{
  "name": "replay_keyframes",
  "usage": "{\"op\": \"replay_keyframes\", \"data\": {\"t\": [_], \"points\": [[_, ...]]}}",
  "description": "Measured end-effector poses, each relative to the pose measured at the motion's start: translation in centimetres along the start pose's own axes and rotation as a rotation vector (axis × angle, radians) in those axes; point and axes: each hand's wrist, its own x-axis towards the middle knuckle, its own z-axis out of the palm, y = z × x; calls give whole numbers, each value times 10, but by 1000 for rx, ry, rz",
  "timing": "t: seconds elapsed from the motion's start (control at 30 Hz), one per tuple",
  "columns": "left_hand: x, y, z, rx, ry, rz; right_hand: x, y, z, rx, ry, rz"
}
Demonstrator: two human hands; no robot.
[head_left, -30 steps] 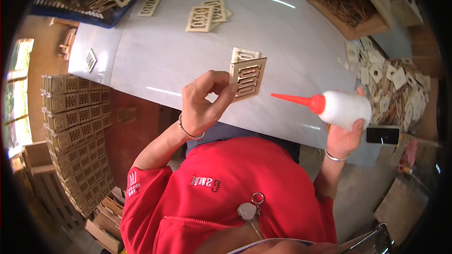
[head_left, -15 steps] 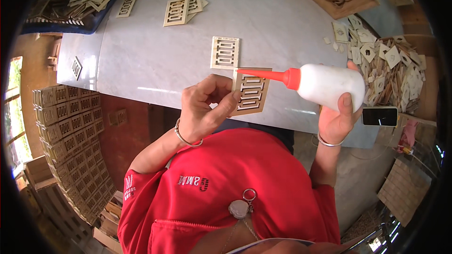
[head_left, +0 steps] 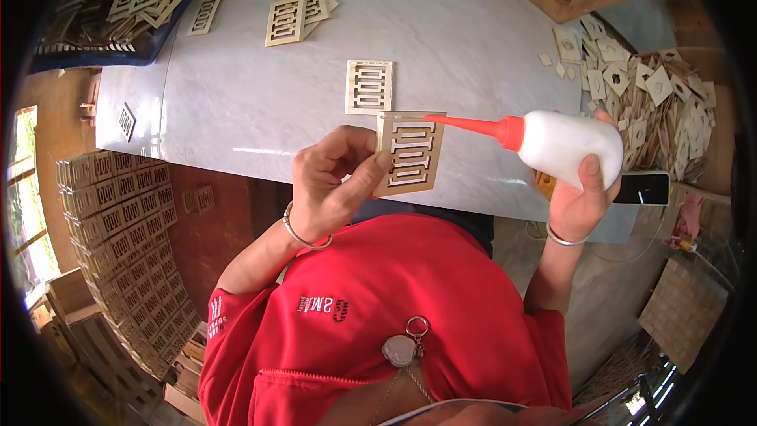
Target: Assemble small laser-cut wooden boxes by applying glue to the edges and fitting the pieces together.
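Note:
My left hand [head_left: 341, 177] pinches the left edge of a thin wooden panel [head_left: 433, 170] with cut-out slots, holding it up near the table's front edge. In my right hand [head_left: 585, 197] lies a white squeeze bottle [head_left: 564, 144], tipped on its side. Its long red nozzle [head_left: 473, 125] points left, and the tip is at the panel's top edge; whether it touches I cannot tell. Just beyond the held panel, a similar slotted panel [head_left: 370, 87] lies flat on the grey table [head_left: 489, 47].
Loose slotted panels [head_left: 285, 20] lie farther back, and a blue crate [head_left: 146, 49] heaped with more stands at the far left. A wooden box [head_left: 568, 8] of brown rings is at the back right. Wooden offcuts [head_left: 658, 102] and a phone [head_left: 643, 188] lie on the right. Stacked panels [head_left: 118, 205] rise at left.
The bottle and its nozzle tip have shifted to the right along the panel's top edge. My left hand and the panel have moved slightly left.

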Motion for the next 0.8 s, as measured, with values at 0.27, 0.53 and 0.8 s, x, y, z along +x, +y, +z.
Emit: {"op": "replay_keyframes", "data": {"t": [0.27,0.53,0.8], "points": [[3,-2,-4,-229,-25,-89,1,6,-12,32,65,11],[8,-8,-6,-377,-69,-125,6,17,-13,215,109,106],[12,-8,-8,-461,-68,-159,5,23,-19,241,70,121]]}}
